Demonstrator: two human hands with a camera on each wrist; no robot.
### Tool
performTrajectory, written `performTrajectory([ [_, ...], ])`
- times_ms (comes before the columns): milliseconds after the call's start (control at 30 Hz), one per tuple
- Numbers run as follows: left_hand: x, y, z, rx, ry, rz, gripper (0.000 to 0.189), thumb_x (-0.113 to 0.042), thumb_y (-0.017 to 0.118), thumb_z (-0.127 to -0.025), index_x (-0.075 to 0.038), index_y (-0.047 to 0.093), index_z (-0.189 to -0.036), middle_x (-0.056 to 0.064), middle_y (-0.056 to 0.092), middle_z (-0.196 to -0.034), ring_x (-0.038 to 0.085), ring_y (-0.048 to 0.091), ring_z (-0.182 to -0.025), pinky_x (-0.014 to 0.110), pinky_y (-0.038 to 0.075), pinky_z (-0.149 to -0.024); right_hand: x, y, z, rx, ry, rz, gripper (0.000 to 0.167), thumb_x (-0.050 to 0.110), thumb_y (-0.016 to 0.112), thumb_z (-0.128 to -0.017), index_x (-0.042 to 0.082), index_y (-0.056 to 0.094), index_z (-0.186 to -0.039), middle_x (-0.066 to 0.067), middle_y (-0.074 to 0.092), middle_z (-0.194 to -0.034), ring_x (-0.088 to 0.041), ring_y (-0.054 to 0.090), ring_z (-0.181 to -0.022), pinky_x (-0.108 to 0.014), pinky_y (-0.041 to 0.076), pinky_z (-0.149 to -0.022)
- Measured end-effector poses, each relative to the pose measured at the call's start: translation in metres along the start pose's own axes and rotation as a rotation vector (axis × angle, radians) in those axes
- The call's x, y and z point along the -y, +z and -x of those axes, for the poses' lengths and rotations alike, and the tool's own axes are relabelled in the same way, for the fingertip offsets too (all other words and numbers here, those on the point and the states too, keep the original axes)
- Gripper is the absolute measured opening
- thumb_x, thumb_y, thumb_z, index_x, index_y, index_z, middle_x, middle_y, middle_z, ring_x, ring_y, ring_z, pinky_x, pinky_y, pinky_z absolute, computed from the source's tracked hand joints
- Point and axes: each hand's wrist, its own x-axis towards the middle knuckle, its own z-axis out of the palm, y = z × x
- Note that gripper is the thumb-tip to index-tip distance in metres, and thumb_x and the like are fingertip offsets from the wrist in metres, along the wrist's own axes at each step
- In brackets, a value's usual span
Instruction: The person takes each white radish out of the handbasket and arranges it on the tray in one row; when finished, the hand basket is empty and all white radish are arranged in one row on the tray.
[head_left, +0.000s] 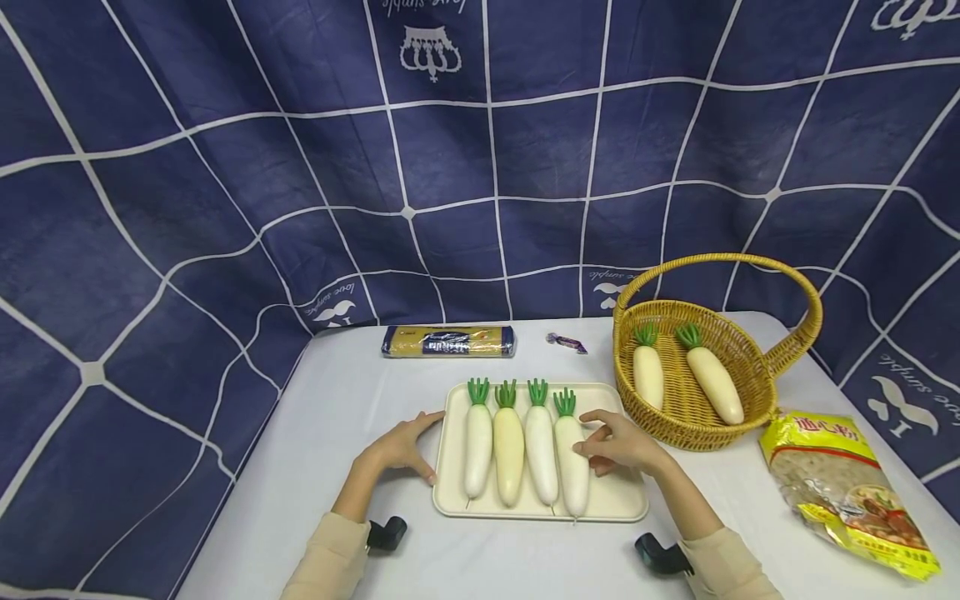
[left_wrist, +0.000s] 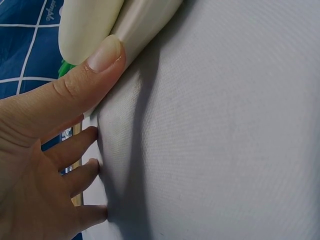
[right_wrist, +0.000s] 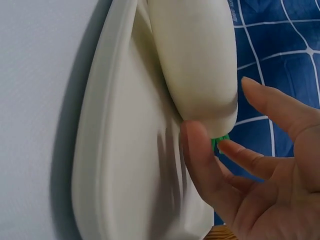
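Note:
Several white radishes with green tops lie side by side on a cream tray point(head_left: 618, 498) in the head view, one of them a yellower radish point(head_left: 509, 458). My right hand point(head_left: 618, 446) is beside the rightmost white radish point(head_left: 573, 471), fingers spread and loosely bent. The right wrist view shows its thumb and forefinger close to that radish's side point(right_wrist: 195, 65), not wrapped round it. At the tray's left side is my left hand point(head_left: 393, 448), thumb and fingers spread apart. In the left wrist view, its thumb tip meets the tray's pale rim point(left_wrist: 142, 35).
A wicker basket point(head_left: 693, 437) with a tall handle holds two white radishes point(head_left: 712, 383) at the back right. In front of it lies a yellow food packet point(head_left: 847, 492). A long pasta packet point(head_left: 448, 342) and a small wrapped candy point(head_left: 566, 342) lie behind the tray.

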Motion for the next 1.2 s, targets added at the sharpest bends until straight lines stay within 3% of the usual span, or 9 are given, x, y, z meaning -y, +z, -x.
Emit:
performTrajectory([
  [333,-0.001,-0.001,0.001,-0.005,0.013,0.005,0.109,-0.019,0.092,-0.045,-0.011,0.042,-0.142,0.029,0.031,-0.146,0.046,0.028,-0.134,0.064,0.025,-0.106,0.013,-0.015,0.006,0.004,-0.061,0.098,0.062,0.017,0.066,-0.086,-0.015,0.038,-0.130,-0.017,0.064,-0.089,-0.029,0.066,-0.072,-0.039,0.058,-0.059],
  [733,0.000,0.000,0.001,-0.002,0.014,0.010,0.109,-0.018,0.092,-0.045,-0.010,0.042,-0.142,0.029,0.032,-0.145,0.046,0.029,-0.134,0.063,0.025,-0.106,0.056,-0.072,0.022,-0.017,-0.148,0.220,0.054,0.006,0.059,-0.087,-0.014,0.036,-0.132,-0.020,0.061,-0.092,-0.029,0.062,-0.075,-0.043,0.057,-0.062],
  [967,0.000,0.000,0.000,0.000,0.014,0.001,0.110,-0.020,0.092,-0.045,-0.011,0.041,-0.142,0.029,0.031,-0.145,0.047,0.029,-0.134,0.063,0.025,-0.106,0.077,-0.108,0.021,-0.055,-0.111,0.317,0.056,0.012,0.057,-0.092,-0.014,0.033,-0.135,-0.026,0.060,-0.103,-0.030,0.065,-0.083,-0.037,0.058,-0.063],
  [1200,0.000,-0.001,0.000,0.004,0.015,-0.002,0.110,-0.020,0.092,-0.045,-0.011,0.041,-0.142,0.028,0.032,-0.145,0.046,0.029,-0.134,0.063,0.025,-0.106,0.077,-0.140,0.004,-0.043,-0.039,0.266,0.060,0.015,0.058,-0.092,-0.012,0.031,-0.138,-0.023,0.060,-0.100,-0.023,0.064,-0.079,-0.038,0.058,-0.067],
])
